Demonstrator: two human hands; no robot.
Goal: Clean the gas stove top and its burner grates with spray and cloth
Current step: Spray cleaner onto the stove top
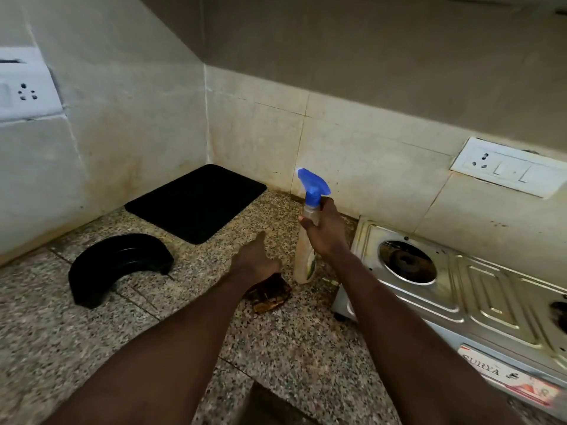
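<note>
A steel gas stove [478, 289] stands at the right on the speckled granite counter, its left burner [408, 262] bare with no grate on it. My right hand [325, 231] grips the neck of a clear spray bottle [305, 259] with a blue trigger head, upright just left of the stove. My left hand [256, 262] rests on a brown folded cloth [270, 294] lying on the counter beside the bottle, thumb raised; the fingers are hidden under the hand.
A black curved plastic piece [116, 265] lies at the left on the counter [92, 348]. A black mat [196, 202] fills the back corner. Wall sockets sit at the far left [23, 87] and above the stove [506, 170].
</note>
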